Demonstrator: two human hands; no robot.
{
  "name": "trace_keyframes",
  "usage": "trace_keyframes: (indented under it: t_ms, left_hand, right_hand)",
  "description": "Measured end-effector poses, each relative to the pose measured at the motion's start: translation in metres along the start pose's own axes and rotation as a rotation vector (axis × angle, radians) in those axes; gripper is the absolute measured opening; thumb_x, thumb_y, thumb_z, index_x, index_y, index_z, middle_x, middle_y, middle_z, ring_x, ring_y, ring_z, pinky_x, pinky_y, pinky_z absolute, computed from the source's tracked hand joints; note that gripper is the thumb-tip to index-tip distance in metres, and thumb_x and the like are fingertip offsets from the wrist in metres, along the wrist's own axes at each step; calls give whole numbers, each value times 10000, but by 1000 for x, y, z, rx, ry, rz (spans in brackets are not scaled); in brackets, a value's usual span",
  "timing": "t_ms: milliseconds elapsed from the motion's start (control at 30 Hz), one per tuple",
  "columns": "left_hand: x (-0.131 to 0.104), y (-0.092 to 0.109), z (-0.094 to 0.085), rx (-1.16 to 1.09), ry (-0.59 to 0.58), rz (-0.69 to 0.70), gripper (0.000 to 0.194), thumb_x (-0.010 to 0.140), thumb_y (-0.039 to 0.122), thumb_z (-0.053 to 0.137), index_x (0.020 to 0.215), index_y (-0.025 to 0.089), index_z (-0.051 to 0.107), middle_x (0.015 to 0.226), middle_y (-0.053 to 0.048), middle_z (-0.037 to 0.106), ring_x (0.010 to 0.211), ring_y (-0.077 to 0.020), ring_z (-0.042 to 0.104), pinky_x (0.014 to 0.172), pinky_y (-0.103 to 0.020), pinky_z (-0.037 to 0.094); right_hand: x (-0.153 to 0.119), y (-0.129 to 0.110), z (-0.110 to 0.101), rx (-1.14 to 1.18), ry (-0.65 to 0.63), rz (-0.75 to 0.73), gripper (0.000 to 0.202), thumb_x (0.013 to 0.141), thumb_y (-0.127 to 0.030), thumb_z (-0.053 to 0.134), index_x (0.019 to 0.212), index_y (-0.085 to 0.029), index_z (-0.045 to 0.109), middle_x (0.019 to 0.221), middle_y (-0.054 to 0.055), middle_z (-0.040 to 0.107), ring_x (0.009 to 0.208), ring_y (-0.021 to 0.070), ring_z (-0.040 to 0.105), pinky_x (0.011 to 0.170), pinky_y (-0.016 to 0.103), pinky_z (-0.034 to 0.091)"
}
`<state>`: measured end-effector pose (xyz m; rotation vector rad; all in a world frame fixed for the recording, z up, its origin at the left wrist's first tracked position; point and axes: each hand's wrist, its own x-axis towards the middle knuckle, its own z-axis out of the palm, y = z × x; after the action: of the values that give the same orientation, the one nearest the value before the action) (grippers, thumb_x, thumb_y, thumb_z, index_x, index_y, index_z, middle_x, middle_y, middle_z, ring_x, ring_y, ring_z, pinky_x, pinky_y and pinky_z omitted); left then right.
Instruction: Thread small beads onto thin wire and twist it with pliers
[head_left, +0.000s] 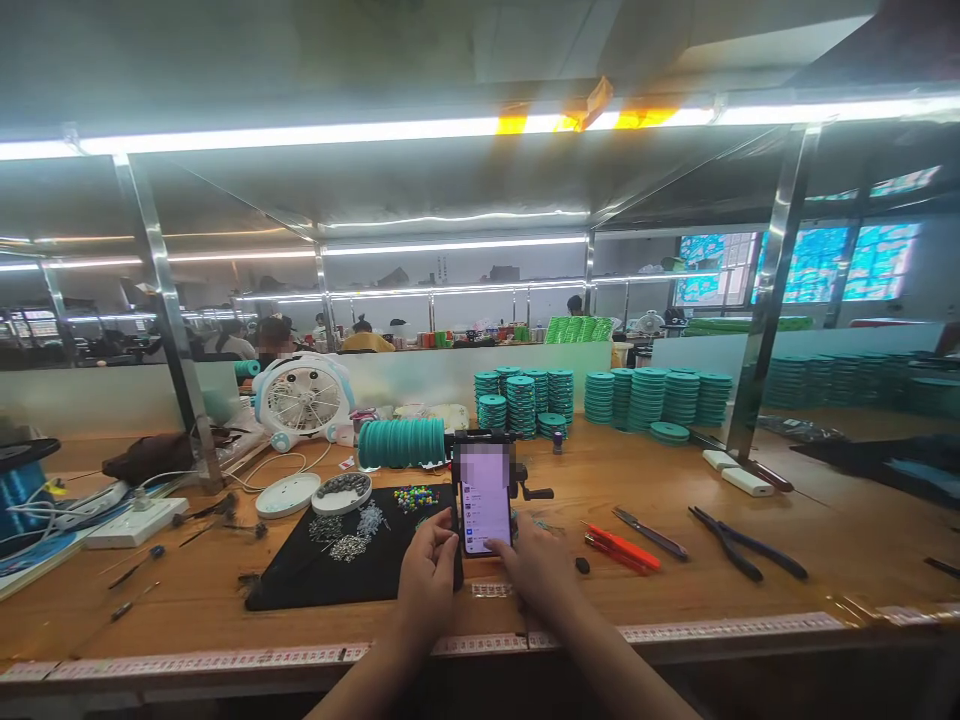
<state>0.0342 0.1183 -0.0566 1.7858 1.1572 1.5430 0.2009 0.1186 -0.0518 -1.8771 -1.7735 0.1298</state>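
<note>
A lit phone [486,510] stands upright at the middle of the table, in front of a winder with a crank handle [538,493]. Teal spools [402,442] sit side by side on the winder's shaft. Just left of the phone is my left hand [429,575], thumb and fingers pressed together; anything between them is hidden. My right hand [544,565] is at the phone's lower right, its thumb over the bottom of the screen and its other fingers by the right edge. A black mat [289,575] with beads [417,497] and small metal parts [349,547] lies to the left.
Orange-handled tool [621,548], a cutter knife [651,534] and pliers [742,545] lie at right. Stacked teal spools [646,398] and a white fan [304,398] stand behind. A power strip [139,522] is at left. Metal posts [772,300] hold an overhead shelf; people sit beyond.
</note>
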Motion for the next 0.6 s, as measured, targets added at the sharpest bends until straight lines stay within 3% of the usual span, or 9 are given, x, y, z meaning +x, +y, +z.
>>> trace_keyframes:
  t_ms: [133,267,467,600]
  left_hand:
    - [-1,4,1,13,-20,26,156,832,240,476,699,201,549,1153,-139,644,1074,-266,607,854,-410,517]
    - [-2,4,2,47,-29,61,145,842,217,458,729,206,549,1175,-138,638,1039,-254,628,821,-402,539]
    - [-4,8,0,155,-11,117,157,858,197,451,732,204,543,1212,-139,613,1144,-275,556,924,-474,473]
    - [3,16,-6,498,-66,413,169,854,125,440,756,202,553,1363,-95,508,1341,-295,312,1055,-534,317]
  right_hand:
    - [0,-1,0,0,23,29,349,917,-451,411,998,-153,575,892,133,701,864,288,655,699,326,424]
    - [1,0,0,16,35,40,342,933,-432,394,1060,-158,555,937,119,698,910,261,650,743,308,422]
    - [1,2,1,21,50,55,347,917,-454,417,1008,-152,563,901,129,697,878,286,648,705,326,421]
    - [0,2,0,41,67,38,351,917,-474,407,1002,-172,562,895,104,702,864,277,650,695,322,419]
